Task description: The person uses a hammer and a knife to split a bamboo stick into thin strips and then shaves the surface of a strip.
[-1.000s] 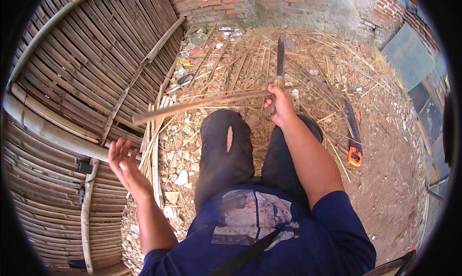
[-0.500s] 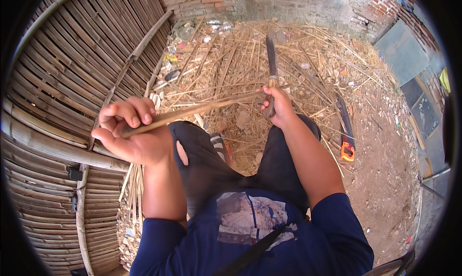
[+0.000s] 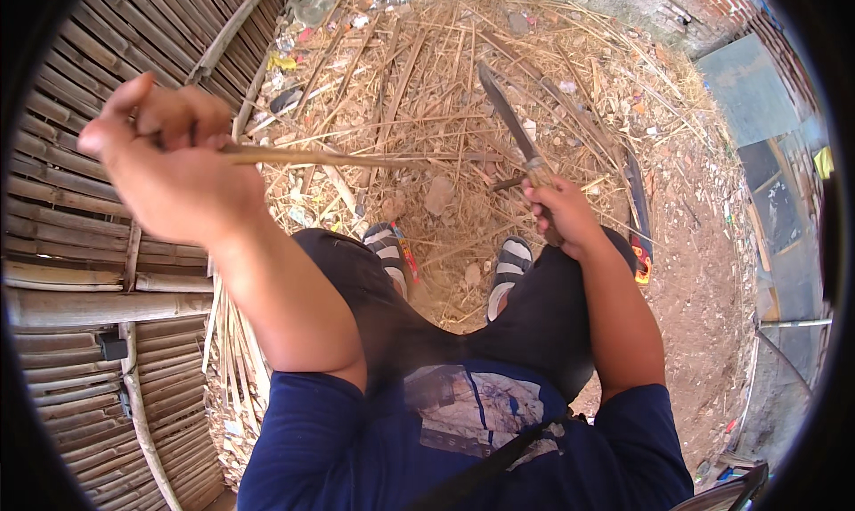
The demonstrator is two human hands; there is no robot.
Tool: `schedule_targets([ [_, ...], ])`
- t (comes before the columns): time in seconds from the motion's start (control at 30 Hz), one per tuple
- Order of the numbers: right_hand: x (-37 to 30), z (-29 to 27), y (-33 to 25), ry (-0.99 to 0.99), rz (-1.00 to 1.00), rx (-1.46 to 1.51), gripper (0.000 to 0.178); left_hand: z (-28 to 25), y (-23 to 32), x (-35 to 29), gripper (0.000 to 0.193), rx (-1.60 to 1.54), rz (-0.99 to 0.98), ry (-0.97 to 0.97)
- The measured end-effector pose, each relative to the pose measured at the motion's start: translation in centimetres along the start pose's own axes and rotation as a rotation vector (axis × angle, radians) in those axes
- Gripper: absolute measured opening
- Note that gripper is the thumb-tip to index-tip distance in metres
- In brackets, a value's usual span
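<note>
My left hand is raised at the far left, slightly blurred, its fingers curled round one end of a thin bamboo strip. The strip points rightward, over the littered ground, and its free end stops short of the blade. In my right hand, above my right knee, is a machete gripped by its wooden handle. Its dark blade slants up and to the left, away from me. A short dark stick shows beside the handle; whether my fingers touch it I cannot tell.
Bamboo strips and shavings cover the ground ahead. A handsaw with an orange handle lies right of my right knee. A bamboo slat wall stands close on the left, with loose strips below it. Sheet panels lean at the right.
My left hand has moved up and left with the bamboo strip, drawing it away from the machete. My right hand has shifted right and down, and the blade now tilts left.
</note>
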State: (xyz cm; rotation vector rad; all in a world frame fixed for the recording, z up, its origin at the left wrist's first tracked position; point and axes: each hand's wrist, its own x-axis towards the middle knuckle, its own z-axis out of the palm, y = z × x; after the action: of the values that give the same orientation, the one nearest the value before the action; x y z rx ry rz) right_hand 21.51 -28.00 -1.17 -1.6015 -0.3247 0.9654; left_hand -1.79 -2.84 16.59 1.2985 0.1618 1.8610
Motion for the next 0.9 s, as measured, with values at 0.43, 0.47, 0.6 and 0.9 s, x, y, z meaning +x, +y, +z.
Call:
schedule_targets([
  [0.43, 0.9, 4.2, 0.0, 0.046, -0.142, -0.386, 0.027, 0.8, -9.1, -1.9, 0.041, 0.118, -0.066, 0.045],
  [0.47, 1.6, 4.9, 0.3, 0.037, -0.169, -0.451, 0.03, 0.8, -9.4, -1.8, 0.041, 0.096, -0.053, 0.078],
  [0.6, 3.4, 11.0, 0.6, -0.009, -0.326, -0.434, 0.034, -1.2, -10.7, -1.0, 0.04, 0.144, -0.041, 0.226],
  [0.9, 7.0, 18.7, 10.3, -0.023, -0.379, -0.55, 0.039, -2.0, -11.4, -0.9, 0.036, 0.214, -0.046, 0.217],
])
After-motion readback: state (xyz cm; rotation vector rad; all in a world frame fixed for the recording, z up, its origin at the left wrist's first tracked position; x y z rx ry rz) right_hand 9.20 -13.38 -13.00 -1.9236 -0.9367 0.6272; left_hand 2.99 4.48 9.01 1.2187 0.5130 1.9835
